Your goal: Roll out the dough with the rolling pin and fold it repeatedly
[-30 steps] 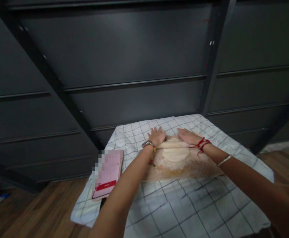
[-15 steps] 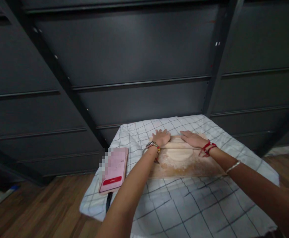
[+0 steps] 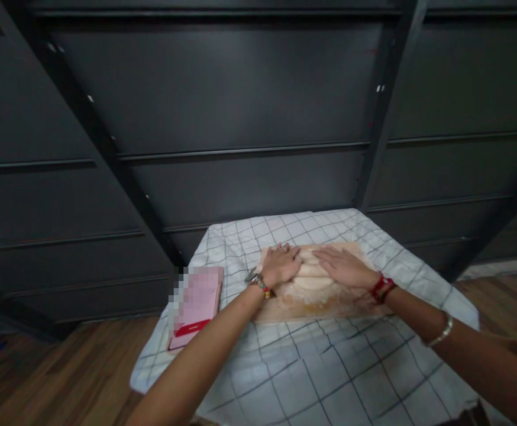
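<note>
A pale rolling pin [image 3: 310, 270] lies crosswise on a round, flattened piece of dough [image 3: 316, 286]. The dough rests on a flour-dusted wooden board [image 3: 280, 310]. My left hand [image 3: 281, 264] lies over the pin's left part, fingers stretched forward and palm down. Over its right part my right hand [image 3: 345, 268] also lies flat, its fingers pointing forward and inward. Both ends of the pin are hidden under the hands, and they press on it without wrapping round it.
A white checked cloth [image 3: 303, 367] covers the small table under the board. To the left lies a phone [image 3: 199, 302] with a pink screen and a red bar. A dark panelled metal wall [image 3: 241, 89] rises just behind. The wooden floor [image 3: 81, 361] shows at both sides.
Both hands have moved back towards me over the board, and the rolling pin has come with them. More dough shows beyond the pin. The whole view has shifted slightly.
</note>
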Demonstrator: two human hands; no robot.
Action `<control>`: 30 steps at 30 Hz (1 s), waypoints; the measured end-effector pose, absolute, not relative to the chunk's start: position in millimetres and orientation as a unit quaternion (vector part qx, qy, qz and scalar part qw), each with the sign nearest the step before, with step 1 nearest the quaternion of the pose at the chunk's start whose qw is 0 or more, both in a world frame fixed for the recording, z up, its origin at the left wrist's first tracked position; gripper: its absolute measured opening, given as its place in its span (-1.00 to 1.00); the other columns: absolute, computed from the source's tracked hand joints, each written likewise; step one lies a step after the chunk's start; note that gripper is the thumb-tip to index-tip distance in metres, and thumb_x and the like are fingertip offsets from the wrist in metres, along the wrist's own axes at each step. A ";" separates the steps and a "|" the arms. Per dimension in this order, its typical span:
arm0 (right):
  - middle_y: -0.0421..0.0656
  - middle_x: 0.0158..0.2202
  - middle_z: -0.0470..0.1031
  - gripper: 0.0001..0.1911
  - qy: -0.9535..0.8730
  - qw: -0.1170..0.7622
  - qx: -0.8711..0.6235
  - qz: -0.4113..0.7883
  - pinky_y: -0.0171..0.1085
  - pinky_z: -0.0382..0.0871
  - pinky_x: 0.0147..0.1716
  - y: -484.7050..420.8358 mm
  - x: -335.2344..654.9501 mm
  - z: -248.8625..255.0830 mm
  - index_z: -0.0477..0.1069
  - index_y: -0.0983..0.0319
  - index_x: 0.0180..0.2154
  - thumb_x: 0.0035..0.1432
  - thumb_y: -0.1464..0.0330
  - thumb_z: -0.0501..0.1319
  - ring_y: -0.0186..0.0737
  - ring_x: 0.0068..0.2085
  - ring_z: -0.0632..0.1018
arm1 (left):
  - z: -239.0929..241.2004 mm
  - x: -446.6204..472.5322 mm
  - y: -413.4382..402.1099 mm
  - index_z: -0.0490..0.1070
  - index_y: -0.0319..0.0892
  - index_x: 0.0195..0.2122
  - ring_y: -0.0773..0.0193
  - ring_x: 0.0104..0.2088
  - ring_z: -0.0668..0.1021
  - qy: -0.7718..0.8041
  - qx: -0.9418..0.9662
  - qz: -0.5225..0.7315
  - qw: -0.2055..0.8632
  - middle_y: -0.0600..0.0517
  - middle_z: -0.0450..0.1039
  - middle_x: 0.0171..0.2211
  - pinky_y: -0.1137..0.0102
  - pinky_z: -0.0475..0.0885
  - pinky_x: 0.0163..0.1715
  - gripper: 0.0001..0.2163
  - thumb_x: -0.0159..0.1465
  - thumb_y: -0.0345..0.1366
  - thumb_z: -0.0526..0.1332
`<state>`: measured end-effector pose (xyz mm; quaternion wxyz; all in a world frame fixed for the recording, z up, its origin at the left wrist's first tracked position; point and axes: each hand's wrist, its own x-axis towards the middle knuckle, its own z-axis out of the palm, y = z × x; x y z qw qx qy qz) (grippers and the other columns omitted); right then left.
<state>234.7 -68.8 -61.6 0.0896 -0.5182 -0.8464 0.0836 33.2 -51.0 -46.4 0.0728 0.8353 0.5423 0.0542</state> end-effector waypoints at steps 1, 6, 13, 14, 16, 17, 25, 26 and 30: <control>-0.17 0.28 0.13 -0.44 -0.848 0.087 -0.516 0.086 -0.07 -0.08 0.23 -69.7 235.0 -62.3 0.13 0.17 0.24 0.31 0.17 -0.24 -0.11 0.28 0.11 | -45.5 33.0 -53.8 0.29 -0.05 0.09 -0.03 0.18 0.24 0.539 0.837 0.056 0.075 -0.06 0.26 0.16 -0.01 0.07 0.12 -0.56 0.30 -0.14 -0.20; -0.11 0.26 0.18 -0.46 -0.825 0.074 -0.549 0.108 -0.16 0.06 0.18 -58.5 233.5 -60.1 0.15 0.22 0.23 0.28 0.24 -0.17 -0.15 0.24 0.20 | -36.4 36.0 -54.4 0.30 -0.05 0.09 -0.09 0.19 0.22 0.578 0.806 0.054 0.115 -0.04 0.30 0.15 0.00 0.06 0.12 -0.55 0.29 -0.09 -0.16; -0.19 0.30 0.10 -0.45 -0.848 0.074 -0.516 0.096 -0.07 -0.06 0.23 -71.4 234.4 -61.1 0.12 0.13 0.25 0.30 0.19 -0.21 -0.11 0.29 0.10 | -43.0 28.6 -64.1 0.31 -0.03 0.09 0.03 0.17 0.27 0.536 0.837 0.061 0.093 0.01 0.28 0.16 0.12 0.08 0.15 -0.57 0.30 -0.11 -0.17; -0.18 0.29 0.12 -0.46 -0.843 0.067 -0.524 0.099 -0.08 -0.03 0.22 -70.0 233.4 -59.0 0.14 0.15 0.24 0.29 0.19 -0.19 -0.11 0.28 0.13 | -42.9 29.3 -62.4 0.31 -0.03 0.08 0.01 0.16 0.27 0.545 0.830 0.058 0.099 0.00 0.30 0.14 0.12 0.09 0.14 -0.56 0.30 -0.09 -0.16; -0.13 0.27 0.16 -0.46 -0.830 0.056 -0.544 0.106 -0.11 0.02 0.20 -66.1 231.2 -55.5 0.17 0.18 0.22 0.27 0.21 -0.15 -0.11 0.25 0.18 | -42.2 31.1 -57.9 0.31 -0.04 0.09 -0.05 0.16 0.27 0.563 0.817 0.054 0.111 -0.02 0.33 0.12 0.09 0.11 0.13 -0.55 0.29 -0.04 -0.14; -0.12 0.26 0.17 -0.46 -0.828 0.054 -0.547 0.108 -0.12 0.03 0.20 -65.2 230.6 -54.9 0.17 0.20 0.22 0.26 0.23 -0.13 -0.11 0.25 0.18 | -42.1 31.6 -56.3 0.31 -0.05 0.09 -0.07 0.16 0.26 0.566 0.815 0.054 0.113 -0.02 0.33 0.12 0.07 0.10 0.13 -0.55 0.29 -0.02 -0.13; -0.14 0.28 0.13 -0.44 -0.842 0.076 -0.520 0.123 -0.09 0.00 0.21 -72.9 232.1 -60.6 0.14 0.20 0.23 0.30 0.21 -0.22 -0.13 0.27 0.15 | -43.4 29.9 -53.8 0.28 -0.03 0.12 -0.06 0.21 0.20 0.556 0.821 0.060 0.114 -0.02 0.23 0.20 0.02 0.01 0.16 -0.56 0.29 -0.08 -0.13; -0.12 0.27 0.15 -0.45 -0.836 0.074 -0.527 0.129 -0.10 0.04 0.19 -70.6 231.7 -59.5 0.15 0.21 0.23 0.28 0.22 -0.19 -0.12 0.25 0.18 | -42.3 31.0 -51.9 0.28 -0.04 0.13 -0.08 0.22 0.19 0.562 0.816 0.061 0.119 -0.02 0.23 0.20 0.01 0.01 0.16 -0.55 0.29 -0.06 -0.12; -0.09 0.29 0.10 -0.45 -0.832 0.071 -0.541 0.101 -0.08 0.01 0.20 -72.5 230.3 -58.5 0.13 0.24 0.23 0.27 0.25 -0.18 -0.11 0.27 0.14 | -42.7 31.6 -52.2 0.23 -0.07 0.17 -0.08 0.24 0.14 0.568 0.812 0.066 0.119 -0.04 0.20 0.21 0.01 -0.04 0.18 -0.53 0.30 -0.07 -0.13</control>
